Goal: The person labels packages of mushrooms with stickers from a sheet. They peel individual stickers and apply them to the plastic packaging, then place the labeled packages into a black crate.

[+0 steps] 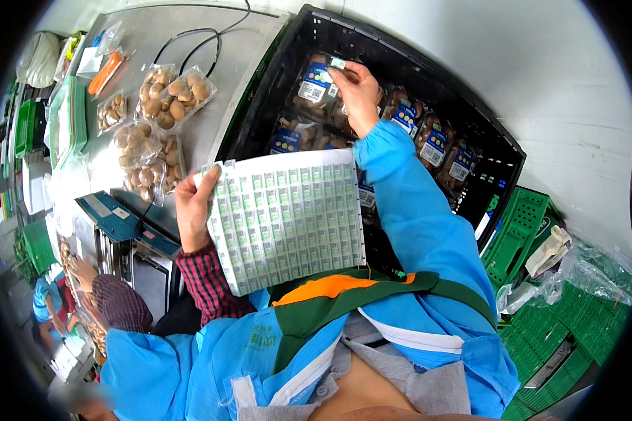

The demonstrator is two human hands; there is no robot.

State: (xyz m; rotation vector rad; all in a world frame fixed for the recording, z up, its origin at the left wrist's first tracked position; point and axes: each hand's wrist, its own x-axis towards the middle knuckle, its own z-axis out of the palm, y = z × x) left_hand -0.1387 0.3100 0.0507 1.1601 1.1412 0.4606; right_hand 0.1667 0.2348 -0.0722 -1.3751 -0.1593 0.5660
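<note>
My left hand [193, 209] grips the upper left corner of a white sheet of small green-and-white stickers [288, 221], thumb on its front. The sheet hangs in front of my body, rows of stickers facing up. My right hand [359, 96] reaches into a black plastic crate [372, 38]. Its thumb and forefinger are pinched on a small sticker [338, 63] at the top edge of a mushroom pack [314, 91] with a blue-and-white label. Several similar packs lie in the crate, such as a labelled pack [434, 144] right of my forearm. The sheet and my arm hide others.
On the metal table [218, 59] at the left lie several clear bags of mushrooms [179, 98], an orange-handled tool [105, 72] and a black cable. A teal device [112, 214] stands nearer. Green crates [516, 224] are at the right. Another person [123, 302] works at lower left.
</note>
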